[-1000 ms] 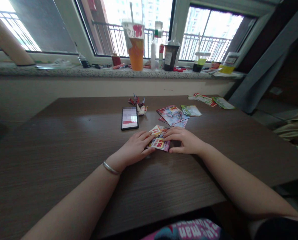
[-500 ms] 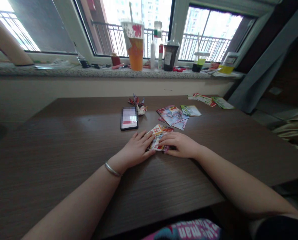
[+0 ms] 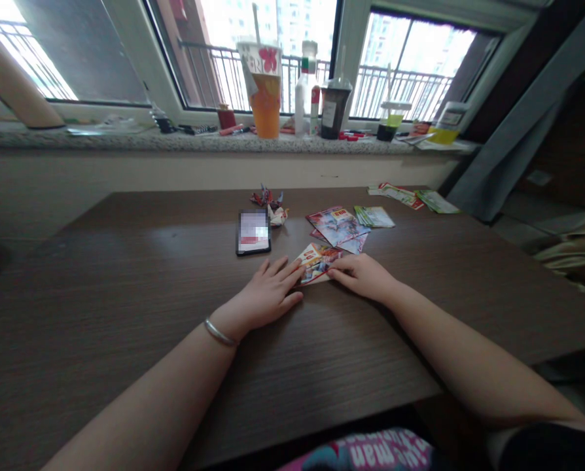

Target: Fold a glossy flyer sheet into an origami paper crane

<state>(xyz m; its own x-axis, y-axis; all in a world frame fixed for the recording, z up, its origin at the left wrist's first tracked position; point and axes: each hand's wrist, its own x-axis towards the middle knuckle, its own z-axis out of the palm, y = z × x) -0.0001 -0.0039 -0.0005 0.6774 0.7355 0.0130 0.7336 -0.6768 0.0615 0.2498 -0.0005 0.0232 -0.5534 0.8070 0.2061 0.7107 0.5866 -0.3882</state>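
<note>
A colourful printed sheet of paper (image 3: 317, 259), partly folded, lies on the brown table in front of me. My left hand (image 3: 267, 296) rests flat with its fingers spread, the fingertips touching the paper's left side. On the paper's right edge, my right hand (image 3: 364, 276) has thumb and fingers pressed together, pinching it. The fingers hide part of that edge. Just beyond lie more printed sheets (image 3: 339, 226), loosely stacked.
A phone (image 3: 253, 232) with a blurred screen lies left of the paper. Two crumpled or folded paper pieces, one white (image 3: 277, 216), one dark and red (image 3: 265, 195), sit behind it. Green-edged cards (image 3: 375, 216) lie at right. Cups and bottles stand on the windowsill (image 3: 214, 142).
My right hand has shifted slightly up and right, and its fingers have closed on the paper's edge. The paper's near edge has moved away from me. My left hand has barely moved.
</note>
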